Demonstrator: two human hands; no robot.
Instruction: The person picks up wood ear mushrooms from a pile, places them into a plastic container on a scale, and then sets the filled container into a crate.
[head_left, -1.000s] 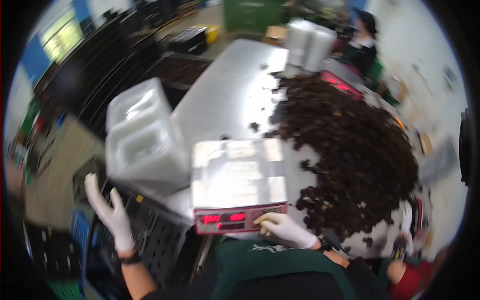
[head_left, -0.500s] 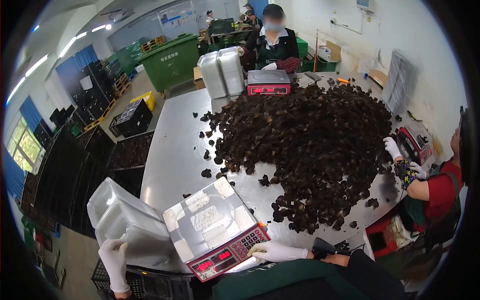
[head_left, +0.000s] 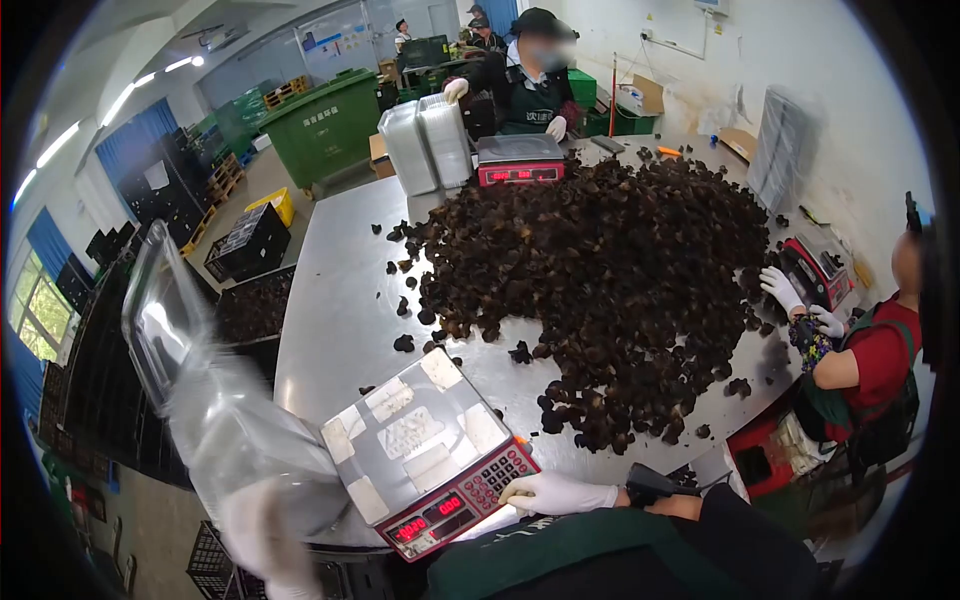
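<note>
My left hand (head_left: 265, 535), white-gloved and blurred by motion, is at the near end of the clear plastic trays (head_left: 250, 440) at lower left. One clear tray (head_left: 165, 320) tilts up beyond them; the smear hides how my fingers meet it. To the right of the trays sits a red digital scale (head_left: 415, 440) with a bare metal platform and lit digits. My right hand (head_left: 555, 497), also white-gloved, rests beside the scale's keypad, fingers loosely extended and holding nothing visible. Dark crinkled pieces resembling wood ear fungus (head_left: 600, 270) lie heaped beyond the scale.
The steel table (head_left: 330, 270) carries another red scale (head_left: 520, 160) and tray stacks (head_left: 405, 150) near a co-worker (head_left: 530, 80) at the far side. At right, a second co-worker (head_left: 870, 360) has gloved hands by a third scale (head_left: 820, 275). Black crates (head_left: 250, 240) stand left.
A clear tray now rises from the near stack, and my left hand has shifted down and right, blurred. My right hand stays by the keypad. The far co-worker's hand is atop the far trays.
</note>
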